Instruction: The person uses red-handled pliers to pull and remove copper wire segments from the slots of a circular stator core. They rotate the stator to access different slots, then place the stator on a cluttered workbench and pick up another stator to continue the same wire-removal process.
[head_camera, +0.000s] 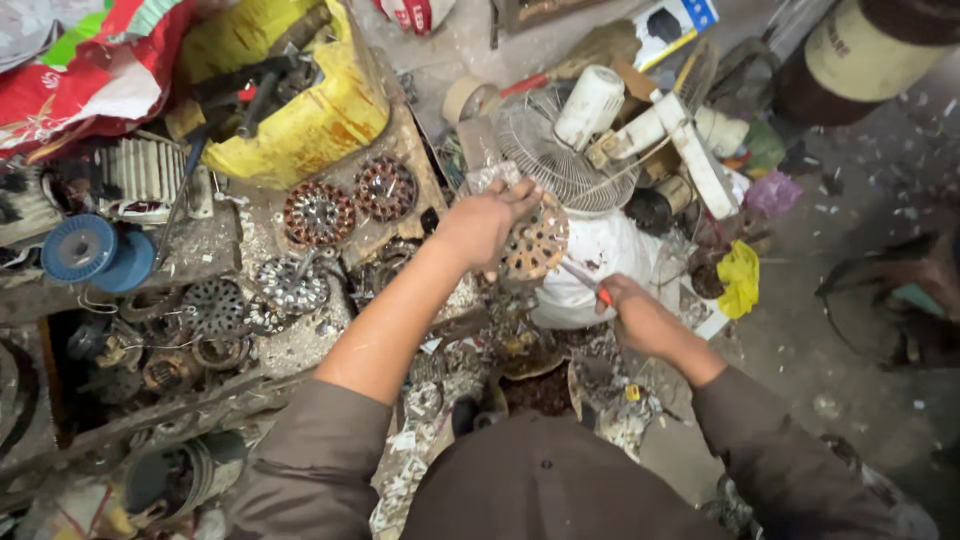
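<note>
My left hand (483, 222) grips a round, rusty perforated metal disc (535, 243), a motor part, and holds it up in the middle of the view. My right hand (628, 305) is closed around a screwdriver with a red handle (590, 283); its shaft points up-left to the lower edge of the disc. Below both hands lie a white sack (600, 260) and a heap of metal scrap.
Two copper-wound motor stators (319, 213) lie on a board at the left, with more stators (290, 285) and rings below. A yellow container (300, 110) stands behind them, a blue wire spool (78, 248) far left, a fan grille (565, 160) and white fan parts (640, 120) behind the hands.
</note>
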